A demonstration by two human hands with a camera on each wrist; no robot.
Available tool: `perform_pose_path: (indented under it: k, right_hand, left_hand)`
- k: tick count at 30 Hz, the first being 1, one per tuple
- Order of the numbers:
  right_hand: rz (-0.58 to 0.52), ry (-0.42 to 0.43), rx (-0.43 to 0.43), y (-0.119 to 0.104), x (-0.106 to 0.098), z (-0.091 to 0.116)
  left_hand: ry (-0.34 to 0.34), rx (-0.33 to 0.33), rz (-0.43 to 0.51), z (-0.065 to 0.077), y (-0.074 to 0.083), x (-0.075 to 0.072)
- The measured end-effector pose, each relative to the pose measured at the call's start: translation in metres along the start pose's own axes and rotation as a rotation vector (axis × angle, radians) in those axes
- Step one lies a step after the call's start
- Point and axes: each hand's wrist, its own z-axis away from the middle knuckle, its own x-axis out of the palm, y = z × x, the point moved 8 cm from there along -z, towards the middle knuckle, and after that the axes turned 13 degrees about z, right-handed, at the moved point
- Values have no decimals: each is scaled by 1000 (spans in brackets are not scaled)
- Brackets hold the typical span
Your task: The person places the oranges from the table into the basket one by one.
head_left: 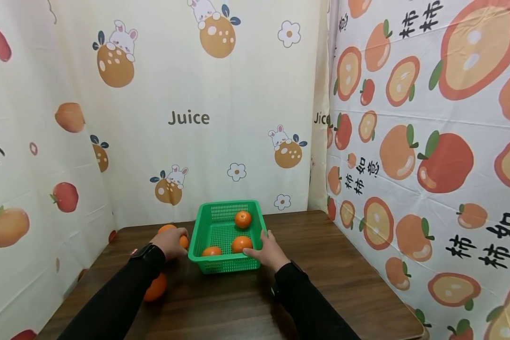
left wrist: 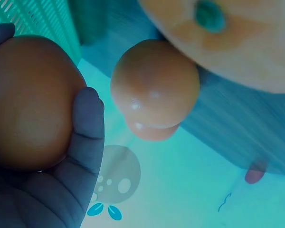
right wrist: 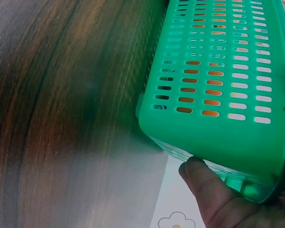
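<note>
A green plastic basket stands on the table, with several oranges inside it. My left hand is just left of the basket and grips an orange, its fingers curled along the fruit's side. Two more oranges lie beyond that hand in the left wrist view, one orange partly covering the other. Close to the left forearm sits another orange. At the basket's near right corner, my right hand holds the rim, and its fingertips rest against the slotted wall.
The brown wooden table extends to the right and front of the basket. Fruit-printed curtains hang directly behind the table and along both sides.
</note>
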Motion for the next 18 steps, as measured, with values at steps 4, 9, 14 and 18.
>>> perform_pose_path:
  k: [4, 9, 14, 18]
  right_hand:
    - [-2, -3, 6, 1, 1, 0]
    - [-4, -4, 6, 0, 1, -2]
    - [5, -4, 8, 1, 1, -3]
    - [0, -5, 7, 2, 2, -1]
  left_hand:
    - [-6, -10, -5, 1, 5, -4]
    - [-11, -25, -3, 0, 11, -11]
    - [-20, -22, 3, -5, 15, -16]
    - [-33, -8, 17, -9, 19, -15]
